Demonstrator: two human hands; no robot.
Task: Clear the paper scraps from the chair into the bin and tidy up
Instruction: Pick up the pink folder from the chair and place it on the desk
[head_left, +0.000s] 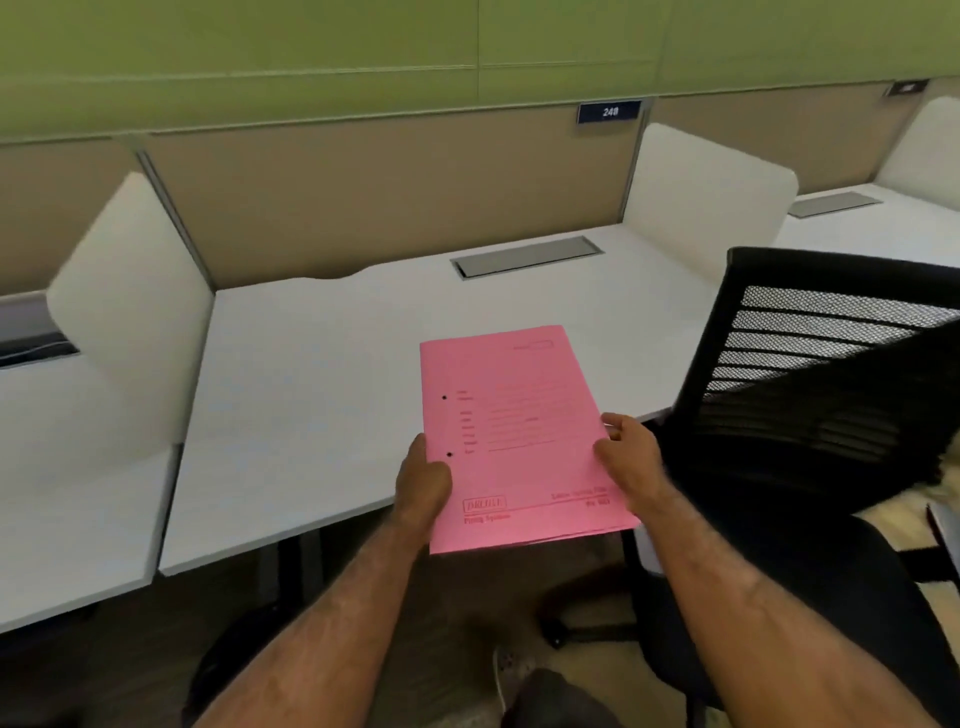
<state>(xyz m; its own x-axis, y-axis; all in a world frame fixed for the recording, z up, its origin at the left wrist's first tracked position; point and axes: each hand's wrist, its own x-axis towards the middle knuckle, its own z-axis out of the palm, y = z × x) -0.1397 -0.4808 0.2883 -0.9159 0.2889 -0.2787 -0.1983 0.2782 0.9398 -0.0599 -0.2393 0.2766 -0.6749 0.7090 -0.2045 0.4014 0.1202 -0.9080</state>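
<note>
While both my hands, left (423, 480) and right (626, 457), grip a pink folder (519, 436) above the table (311, 389), the chair (810, 415) at three o'clock awaits tidying; no bin visible.

folder (514, 436) over desk (322, 374) edge, chair (810, 395) right, possibly touching desk

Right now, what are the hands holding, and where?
A pink folder: left hand on its left edge, right hand on its right edge.

White desk (322, 364) with grey cable hatch (527, 256) set in its top, pale side dividers (130, 306), brown carpet floor (130, 670) beneath
</note>
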